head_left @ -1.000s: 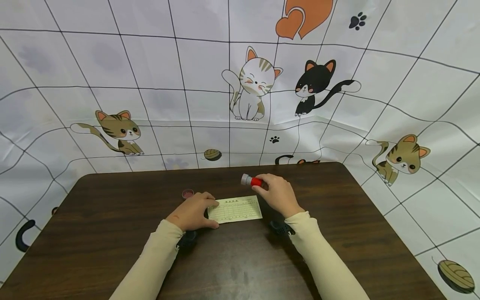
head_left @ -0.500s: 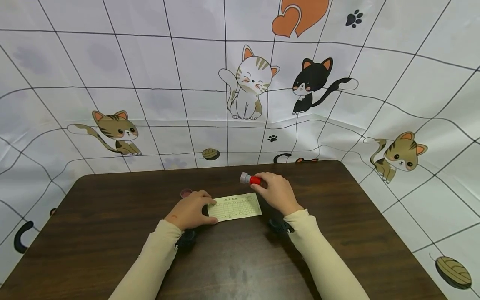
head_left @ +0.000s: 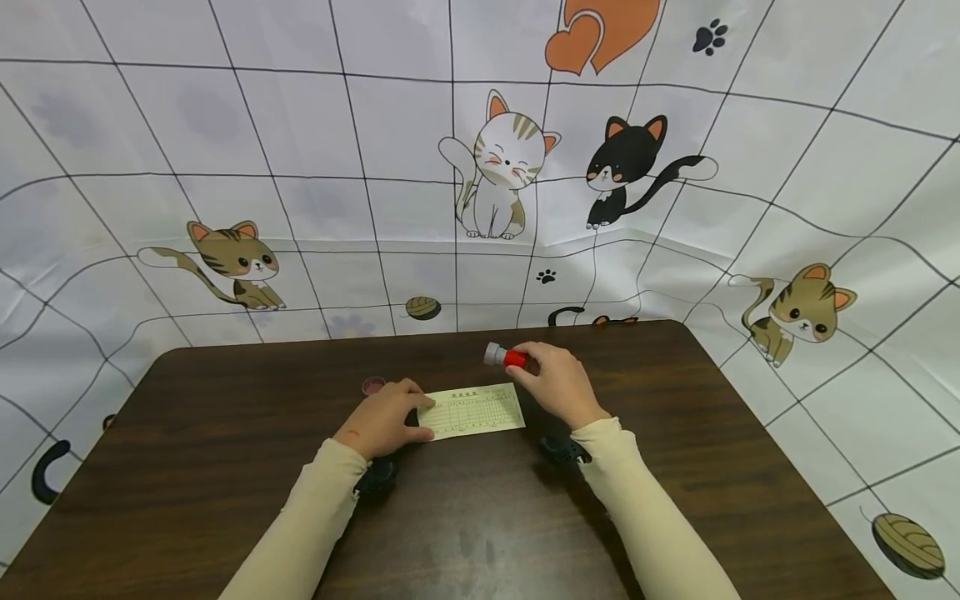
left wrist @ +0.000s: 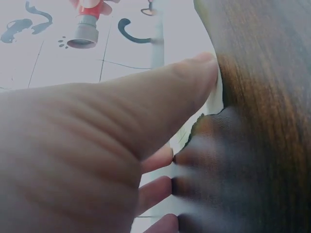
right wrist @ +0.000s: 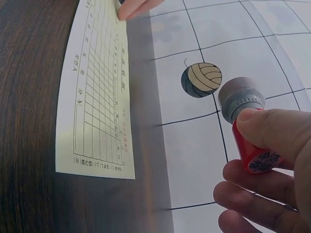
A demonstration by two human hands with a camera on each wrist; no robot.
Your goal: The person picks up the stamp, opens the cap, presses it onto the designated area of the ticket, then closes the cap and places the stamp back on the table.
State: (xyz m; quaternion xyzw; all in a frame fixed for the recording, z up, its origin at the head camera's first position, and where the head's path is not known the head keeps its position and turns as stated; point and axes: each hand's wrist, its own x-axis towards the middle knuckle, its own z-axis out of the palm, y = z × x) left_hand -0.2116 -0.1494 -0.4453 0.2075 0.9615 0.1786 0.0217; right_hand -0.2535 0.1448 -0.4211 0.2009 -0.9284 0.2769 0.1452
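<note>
In the head view my left hand (head_left: 386, 419) rests on the left end of a pale yellow receipt slip (head_left: 476, 411), thumb at its near edge and fingers further back. The slip lies flat and carries a printed grid. My right hand (head_left: 558, 382) holds a red and grey stamp (head_left: 514, 358) above the table, beyond the slip's right end. In the right wrist view the thumb and fingers pinch the red body of the stamp (right wrist: 249, 136). Its grey end points away from the palm, and a patterned label shows on the red end.
Just behind my left hand lies a small round reddish dish or lid (head_left: 372, 385), partly hidden by the fingers. The dark wooden table (head_left: 465, 525) ends at a white curtain (head_left: 337, 208) printed with cats.
The slip has shifted very slightly away from me with my left hand on it. The stamp in my right hand has moved a little to the right. The head view has shifted slightly.
</note>
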